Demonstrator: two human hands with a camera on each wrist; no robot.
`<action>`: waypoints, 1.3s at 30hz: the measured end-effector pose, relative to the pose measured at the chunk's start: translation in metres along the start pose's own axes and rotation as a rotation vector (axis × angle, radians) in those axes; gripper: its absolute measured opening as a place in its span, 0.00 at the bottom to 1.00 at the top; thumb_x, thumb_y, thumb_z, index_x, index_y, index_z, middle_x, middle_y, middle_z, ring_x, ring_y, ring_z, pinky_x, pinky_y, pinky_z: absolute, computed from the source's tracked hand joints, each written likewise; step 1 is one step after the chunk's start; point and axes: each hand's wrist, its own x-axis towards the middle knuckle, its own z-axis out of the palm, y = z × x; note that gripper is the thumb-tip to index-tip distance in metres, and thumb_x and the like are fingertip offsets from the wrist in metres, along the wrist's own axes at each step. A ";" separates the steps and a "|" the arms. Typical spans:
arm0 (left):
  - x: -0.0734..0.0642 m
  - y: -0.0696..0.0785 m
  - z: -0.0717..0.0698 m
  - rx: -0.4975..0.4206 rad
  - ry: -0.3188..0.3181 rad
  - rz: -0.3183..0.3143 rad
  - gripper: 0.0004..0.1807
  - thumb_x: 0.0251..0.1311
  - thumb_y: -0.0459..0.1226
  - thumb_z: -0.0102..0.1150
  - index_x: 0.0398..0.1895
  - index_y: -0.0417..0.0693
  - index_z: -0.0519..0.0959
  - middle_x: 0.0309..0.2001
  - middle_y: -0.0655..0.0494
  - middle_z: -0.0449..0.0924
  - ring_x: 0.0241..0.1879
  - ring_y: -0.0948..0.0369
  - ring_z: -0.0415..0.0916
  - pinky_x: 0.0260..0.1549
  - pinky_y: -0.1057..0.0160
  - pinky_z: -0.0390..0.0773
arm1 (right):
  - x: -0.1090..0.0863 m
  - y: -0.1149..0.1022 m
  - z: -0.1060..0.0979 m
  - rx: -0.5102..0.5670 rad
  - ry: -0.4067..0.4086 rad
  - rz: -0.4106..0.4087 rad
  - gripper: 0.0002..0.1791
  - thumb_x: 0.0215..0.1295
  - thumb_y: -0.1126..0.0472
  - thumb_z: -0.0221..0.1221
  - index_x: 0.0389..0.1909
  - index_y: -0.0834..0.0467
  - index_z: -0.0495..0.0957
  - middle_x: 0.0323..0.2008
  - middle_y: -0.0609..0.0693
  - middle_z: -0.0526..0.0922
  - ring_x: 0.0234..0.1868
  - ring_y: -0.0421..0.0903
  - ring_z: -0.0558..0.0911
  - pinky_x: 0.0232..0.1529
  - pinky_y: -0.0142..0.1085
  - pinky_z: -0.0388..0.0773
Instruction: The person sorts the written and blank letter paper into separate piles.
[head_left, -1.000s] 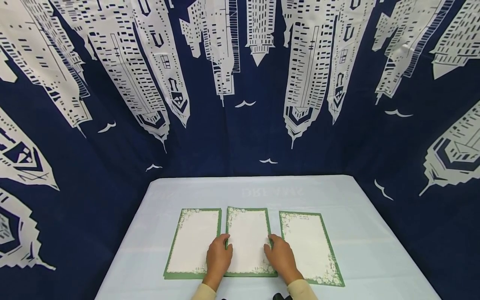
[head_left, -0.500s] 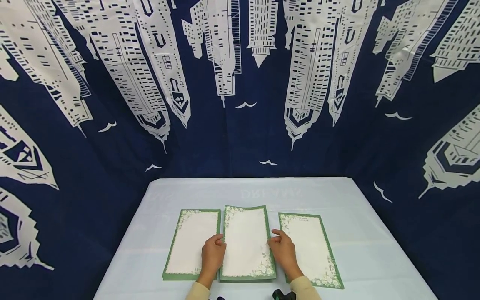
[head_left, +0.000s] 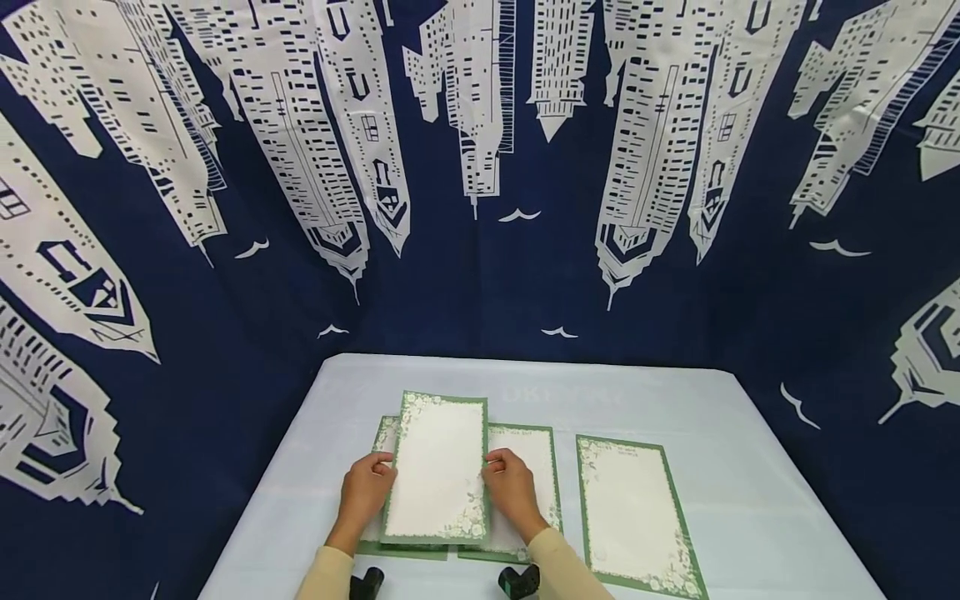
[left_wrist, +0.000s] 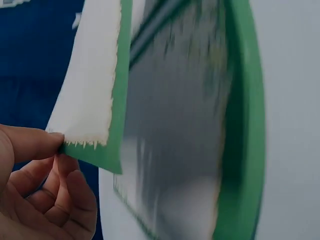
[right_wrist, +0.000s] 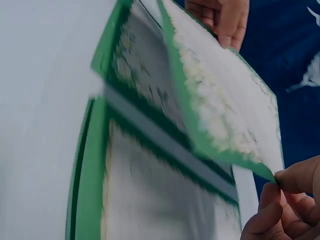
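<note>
A sheet of stationery paper (head_left: 438, 467) with a green edge and floral border is raised off the table, tilted toward me. My left hand (head_left: 365, 492) pinches its left edge between thumb and forefinger; my right hand (head_left: 513, 492) pinches the opposite edge. Both pinches also show close up, the left hand (left_wrist: 45, 185) in the left wrist view and the right hand (right_wrist: 292, 205) in the right wrist view. Behind the held sheet, the left sheet (head_left: 387, 432) is mostly hidden. The middle sheet (head_left: 525, 458) lies partly covered by it and by my right hand.
To the right a third matching sheet (head_left: 637, 508) lies flat and slightly turned. All rest on a white-covered table (head_left: 757, 508). Dark blue cloth (head_left: 480, 308) printed with white buildings hangs around it. Black devices (head_left: 517, 581) sit at my wrists.
Both hands have lifted the top sheet from the middle pile and carried it left, over the left sheet. Another sheet with small print at its top now shows in the middle.
</note>
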 end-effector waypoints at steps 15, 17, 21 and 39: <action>0.022 -0.037 -0.042 0.197 -0.044 -0.099 0.09 0.61 0.29 0.60 0.41 0.33 0.84 0.37 0.42 0.85 0.34 0.49 0.81 0.33 0.49 0.79 | -0.001 -0.014 0.055 0.021 -0.247 0.022 0.15 0.63 0.69 0.64 0.49 0.70 0.80 0.33 0.47 0.79 0.28 0.40 0.76 0.31 0.36 0.77; 0.022 -0.040 -0.042 0.215 -0.044 -0.102 0.08 0.61 0.29 0.60 0.40 0.33 0.84 0.37 0.41 0.85 0.33 0.49 0.81 0.32 0.49 0.78 | -0.002 -0.015 0.056 0.005 -0.272 0.028 0.15 0.63 0.69 0.65 0.49 0.70 0.80 0.34 0.48 0.78 0.30 0.41 0.75 0.32 0.37 0.77; 0.019 -0.043 -0.039 0.259 -0.031 -0.087 0.08 0.60 0.28 0.59 0.40 0.32 0.83 0.39 0.39 0.85 0.32 0.49 0.81 0.31 0.50 0.78 | -0.003 -0.017 0.058 -0.020 -0.285 0.043 0.14 0.64 0.68 0.65 0.49 0.68 0.79 0.34 0.47 0.77 0.31 0.43 0.74 0.33 0.39 0.76; 0.003 -0.005 0.019 0.188 0.003 0.047 0.10 0.64 0.33 0.63 0.44 0.36 0.84 0.32 0.51 0.85 0.29 0.56 0.79 0.29 0.54 0.78 | -0.010 0.024 -0.017 -0.175 0.044 -0.090 0.08 0.61 0.70 0.65 0.41 0.65 0.83 0.30 0.47 0.81 0.30 0.42 0.79 0.31 0.37 0.78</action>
